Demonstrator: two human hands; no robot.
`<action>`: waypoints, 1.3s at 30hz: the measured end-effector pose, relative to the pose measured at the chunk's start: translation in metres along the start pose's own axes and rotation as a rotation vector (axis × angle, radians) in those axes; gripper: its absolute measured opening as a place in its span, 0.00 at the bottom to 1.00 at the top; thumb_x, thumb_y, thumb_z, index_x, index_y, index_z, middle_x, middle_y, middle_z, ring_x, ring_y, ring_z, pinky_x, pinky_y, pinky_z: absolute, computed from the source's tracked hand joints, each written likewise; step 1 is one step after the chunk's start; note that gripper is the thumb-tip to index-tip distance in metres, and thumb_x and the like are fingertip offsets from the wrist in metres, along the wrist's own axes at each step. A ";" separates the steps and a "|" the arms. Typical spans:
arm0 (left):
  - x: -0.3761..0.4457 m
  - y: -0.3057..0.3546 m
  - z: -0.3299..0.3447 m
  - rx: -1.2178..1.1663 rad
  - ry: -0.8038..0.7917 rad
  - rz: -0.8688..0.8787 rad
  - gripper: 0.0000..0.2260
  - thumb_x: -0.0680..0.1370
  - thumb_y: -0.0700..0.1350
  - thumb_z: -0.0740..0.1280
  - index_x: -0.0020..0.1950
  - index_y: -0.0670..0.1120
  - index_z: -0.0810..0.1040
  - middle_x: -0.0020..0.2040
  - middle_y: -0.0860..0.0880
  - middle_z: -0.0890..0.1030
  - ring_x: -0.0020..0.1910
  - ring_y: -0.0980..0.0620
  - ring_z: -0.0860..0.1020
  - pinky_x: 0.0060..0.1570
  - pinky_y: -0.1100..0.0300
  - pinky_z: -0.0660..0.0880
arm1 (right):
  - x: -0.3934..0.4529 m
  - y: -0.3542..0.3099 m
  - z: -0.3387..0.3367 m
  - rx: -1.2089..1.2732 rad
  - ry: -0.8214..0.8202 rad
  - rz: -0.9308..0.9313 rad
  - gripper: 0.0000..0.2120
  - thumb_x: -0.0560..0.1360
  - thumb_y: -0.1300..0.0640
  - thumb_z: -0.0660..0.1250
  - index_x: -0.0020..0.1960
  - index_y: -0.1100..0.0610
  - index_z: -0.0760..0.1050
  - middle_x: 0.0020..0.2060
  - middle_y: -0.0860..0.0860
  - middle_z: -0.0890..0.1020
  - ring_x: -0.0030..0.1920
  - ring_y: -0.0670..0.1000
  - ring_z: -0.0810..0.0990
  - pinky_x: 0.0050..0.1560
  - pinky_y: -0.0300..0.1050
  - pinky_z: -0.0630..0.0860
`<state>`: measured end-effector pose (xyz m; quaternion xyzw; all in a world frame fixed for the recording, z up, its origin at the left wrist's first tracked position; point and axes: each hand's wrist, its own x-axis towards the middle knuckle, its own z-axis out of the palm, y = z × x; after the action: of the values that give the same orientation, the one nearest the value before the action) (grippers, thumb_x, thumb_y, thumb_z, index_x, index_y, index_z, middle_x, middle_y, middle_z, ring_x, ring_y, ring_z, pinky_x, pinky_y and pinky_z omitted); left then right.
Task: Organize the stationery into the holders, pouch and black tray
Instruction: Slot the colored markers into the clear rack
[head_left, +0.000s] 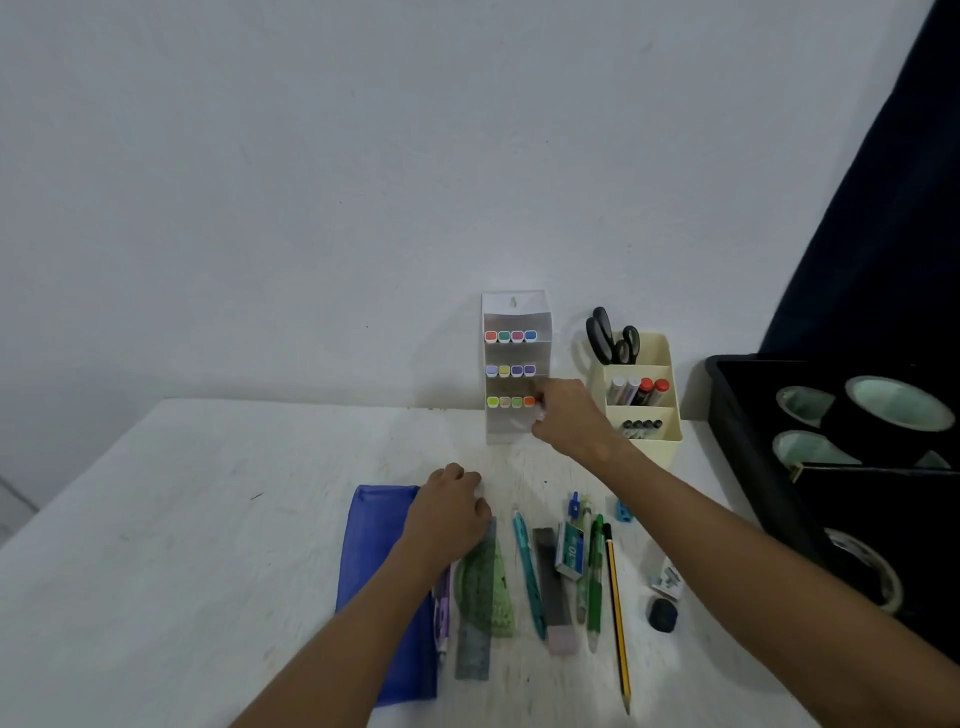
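My right hand (566, 415) is at the lower right of the white tiered marker holder (514, 364). Its fingertips pinch a pale marker (540, 414) at the bottom tier. Three tiers above hold rows of coloured markers. My left hand (452, 506) rests curled on the table over the blue pouch (374, 571) and the top of the grey ruler (474, 644). Something pale shows at its fingertips. Loose on the table lie a green protractor (491, 592), a teal pen (527, 571), a staples box (570, 551), green pens (596, 577), a pencil (617, 613) and a black eraser (663, 614).
A cream holder (652, 441) with scissors (608, 338) and markers stands right of the white one, against the wall. The black tray (748, 441) with tape rolls (898, 410) fills the right side. A blue sharpener (623, 510) lies near my right forearm.
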<state>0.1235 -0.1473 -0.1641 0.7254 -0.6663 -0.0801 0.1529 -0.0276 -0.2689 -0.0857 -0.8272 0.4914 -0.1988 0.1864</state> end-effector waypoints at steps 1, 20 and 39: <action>0.000 0.000 0.001 0.004 0.004 0.001 0.16 0.79 0.48 0.57 0.63 0.43 0.74 0.57 0.46 0.76 0.55 0.50 0.72 0.57 0.56 0.73 | 0.003 0.001 0.001 -0.005 -0.012 0.005 0.15 0.71 0.65 0.68 0.57 0.61 0.77 0.48 0.57 0.81 0.42 0.55 0.80 0.39 0.41 0.75; -0.004 0.002 0.005 0.048 0.065 0.014 0.17 0.80 0.48 0.55 0.65 0.44 0.73 0.60 0.47 0.76 0.57 0.51 0.72 0.59 0.56 0.72 | 0.016 0.017 0.011 -0.208 0.003 -0.024 0.12 0.80 0.57 0.58 0.60 0.55 0.76 0.51 0.58 0.81 0.50 0.59 0.80 0.43 0.43 0.71; -0.025 -0.009 -0.044 -0.248 0.209 -0.212 0.20 0.77 0.44 0.65 0.69 0.43 0.72 0.72 0.41 0.65 0.67 0.43 0.70 0.66 0.54 0.67 | -0.084 -0.042 0.030 0.095 -0.038 -0.049 0.20 0.76 0.56 0.64 0.67 0.54 0.71 0.51 0.58 0.82 0.48 0.55 0.80 0.52 0.46 0.77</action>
<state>0.1441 -0.1172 -0.1276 0.7717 -0.5516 -0.1016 0.2999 -0.0183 -0.1727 -0.1023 -0.8328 0.4575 -0.2105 0.2297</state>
